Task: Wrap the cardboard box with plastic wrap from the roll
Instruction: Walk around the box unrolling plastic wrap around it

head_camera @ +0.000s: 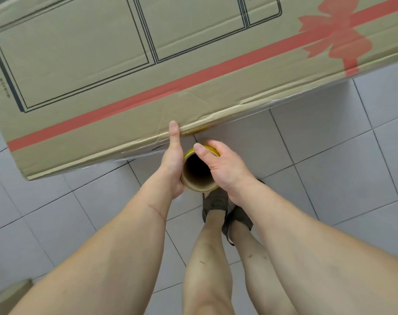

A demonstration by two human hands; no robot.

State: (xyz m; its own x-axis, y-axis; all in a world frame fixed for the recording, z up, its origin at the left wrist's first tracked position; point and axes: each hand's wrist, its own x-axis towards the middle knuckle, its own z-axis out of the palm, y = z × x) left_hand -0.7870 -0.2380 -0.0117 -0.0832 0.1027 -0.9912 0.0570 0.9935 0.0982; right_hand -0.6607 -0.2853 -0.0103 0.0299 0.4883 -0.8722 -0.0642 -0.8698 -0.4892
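**Head view: both hands on roll, box edge just above**

Head cam looks straight down. Box (pixel 148 71) fills the upper half of the frame, tilted, its near edge running from lower left up to the right. Printed on it: a red ribbon stripe with a bow (pixel 336 35) at upper right and black outlines of rectangles.

Roll (pixel 199 172) sits at frame centre, upright, open cardboard core facing the camera, yellow rim showing. It is just below the box's near edge.

Left hand (pixel 173 162) cups the roll's left side, fingers curled round it; thumb extends up, tip touching the box edge. Right hand (pixel 220 164) grips the right side, thumb over the top rim.

A shiny film shows along the box's near side below the edge, centre to right. Can't tell whether it connects to the roll.

Below the roll: bare legs and grey shoes (pixel 216 203) on a pale tiled floor (pixel 330 167). Corner of another cardboard piece (pixel 9 294) at lower left.
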